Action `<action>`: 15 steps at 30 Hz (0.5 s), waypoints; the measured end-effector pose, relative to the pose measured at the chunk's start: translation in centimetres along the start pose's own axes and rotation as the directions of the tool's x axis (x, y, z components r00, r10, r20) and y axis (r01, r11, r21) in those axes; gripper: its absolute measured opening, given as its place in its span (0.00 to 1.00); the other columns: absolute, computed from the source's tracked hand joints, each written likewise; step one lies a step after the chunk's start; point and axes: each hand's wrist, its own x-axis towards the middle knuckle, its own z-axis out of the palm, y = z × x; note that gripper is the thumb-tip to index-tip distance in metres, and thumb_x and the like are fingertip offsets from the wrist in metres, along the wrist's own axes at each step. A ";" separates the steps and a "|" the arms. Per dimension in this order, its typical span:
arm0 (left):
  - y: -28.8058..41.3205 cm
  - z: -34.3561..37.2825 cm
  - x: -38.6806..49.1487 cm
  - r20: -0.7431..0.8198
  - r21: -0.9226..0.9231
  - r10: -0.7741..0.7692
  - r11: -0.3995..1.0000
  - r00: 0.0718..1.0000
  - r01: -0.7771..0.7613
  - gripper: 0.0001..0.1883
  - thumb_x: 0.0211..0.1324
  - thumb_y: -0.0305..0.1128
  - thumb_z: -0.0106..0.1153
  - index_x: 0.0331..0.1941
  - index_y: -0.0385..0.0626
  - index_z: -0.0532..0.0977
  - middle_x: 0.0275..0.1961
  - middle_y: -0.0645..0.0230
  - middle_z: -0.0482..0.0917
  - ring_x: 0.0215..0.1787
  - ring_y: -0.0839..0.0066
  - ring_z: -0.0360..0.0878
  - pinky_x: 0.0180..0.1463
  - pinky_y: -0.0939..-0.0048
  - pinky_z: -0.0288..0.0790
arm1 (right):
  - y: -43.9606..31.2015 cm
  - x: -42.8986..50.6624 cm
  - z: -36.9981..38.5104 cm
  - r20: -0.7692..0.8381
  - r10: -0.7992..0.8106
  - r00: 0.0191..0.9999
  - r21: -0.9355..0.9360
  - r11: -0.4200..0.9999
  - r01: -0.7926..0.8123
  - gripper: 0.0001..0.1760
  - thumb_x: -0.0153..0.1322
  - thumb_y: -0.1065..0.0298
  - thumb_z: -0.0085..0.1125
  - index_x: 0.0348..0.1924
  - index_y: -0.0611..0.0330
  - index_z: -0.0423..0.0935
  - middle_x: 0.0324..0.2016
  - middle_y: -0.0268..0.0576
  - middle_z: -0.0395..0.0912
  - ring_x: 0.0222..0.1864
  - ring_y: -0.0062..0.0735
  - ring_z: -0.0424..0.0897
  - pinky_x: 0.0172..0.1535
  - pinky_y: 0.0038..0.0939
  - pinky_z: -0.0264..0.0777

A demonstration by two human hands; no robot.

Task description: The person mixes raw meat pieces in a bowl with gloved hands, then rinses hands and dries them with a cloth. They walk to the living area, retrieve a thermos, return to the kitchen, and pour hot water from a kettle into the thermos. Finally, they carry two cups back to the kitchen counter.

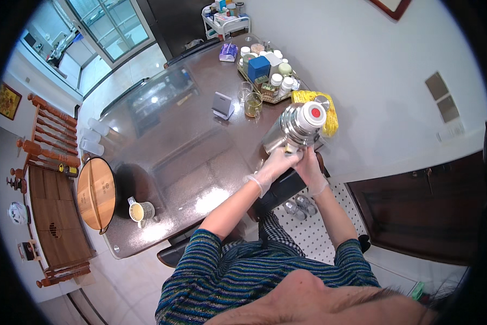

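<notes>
A large steel vacuum flask [282, 128] with a white stopper [313, 115] and a red button stands at the right end of the table. Both my hands wear thin clear gloves and meet at the flask's near side, just below its shoulder. My left hand [283, 159] has its fingertips against or close to the steel. Right beside it is my right hand [307, 163], its fingers partly covered by the left. A small pale and yellowish bit shows at the fingers. Whether they grip the flask's handle or something small is hidden.
Behind the flask lie a yellow bag [328, 122], a tray [274, 100] of jars and boxes, and a glass mug [253, 105]. A phone stand [223, 106] sits mid-table. To the left are a patterned mug [144, 212] and a wooden lid [97, 193]. A black chair [274, 199] is below my arms.
</notes>
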 end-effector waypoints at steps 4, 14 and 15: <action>1.3 -0.7 7.8 -0.024 -0.011 -0.095 0.995 0.995 0.095 0.18 0.56 0.43 0.58 0.39 0.37 0.79 0.33 0.69 0.81 0.36 0.80 0.76 0.41 0.73 0.70 | -4.0 7.2 -1.8 -0.005 0.095 0.996 -0.058 0.994 -0.095 0.32 0.78 0.37 0.34 0.66 0.48 0.61 0.60 0.35 0.68 0.60 0.34 0.70 0.58 0.41 0.69; -0.8 -0.4 16.7 -0.191 -0.090 -0.176 0.983 0.966 0.162 0.16 0.52 0.39 0.60 0.39 0.39 0.80 0.29 0.72 0.79 0.27 0.83 0.72 0.29 0.78 0.65 | -6.5 14.8 -5.1 0.137 0.158 0.978 -0.123 0.982 -0.141 0.40 0.75 0.31 0.35 0.68 0.51 0.59 0.63 0.37 0.66 0.62 0.35 0.69 0.60 0.42 0.67; -1.1 -0.4 16.8 -0.193 -0.121 -0.176 0.981 0.965 0.154 0.15 0.53 0.39 0.60 0.38 0.38 0.80 0.28 0.72 0.79 0.27 0.83 0.72 0.30 0.77 0.65 | -6.2 15.0 -5.4 0.094 0.192 0.977 -0.127 0.976 -0.180 0.40 0.75 0.31 0.35 0.68 0.51 0.59 0.63 0.37 0.66 0.61 0.35 0.70 0.59 0.42 0.68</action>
